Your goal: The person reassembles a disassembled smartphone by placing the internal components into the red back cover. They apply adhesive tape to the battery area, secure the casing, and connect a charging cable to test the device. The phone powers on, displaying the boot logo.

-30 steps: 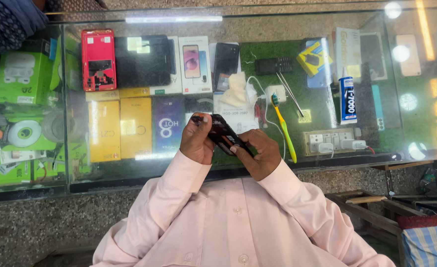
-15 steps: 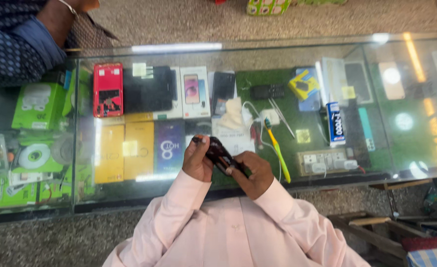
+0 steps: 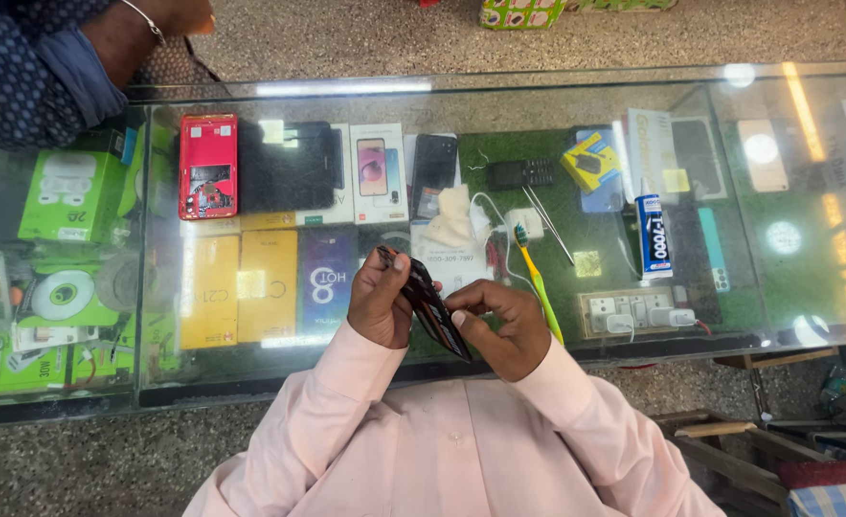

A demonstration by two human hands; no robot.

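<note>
Head view: phone (image 3: pixel 429 304) in both hands, long axis diagonal.

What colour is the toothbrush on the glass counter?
The toothbrush is yellow-green with an orange bit by its bristles, seen in the head view.

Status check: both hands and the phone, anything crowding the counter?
Left hand and right hand both grip the dark phone, tilted above the glass counter. Toothbrush lies just right. Another person's arm rests far left.
</note>
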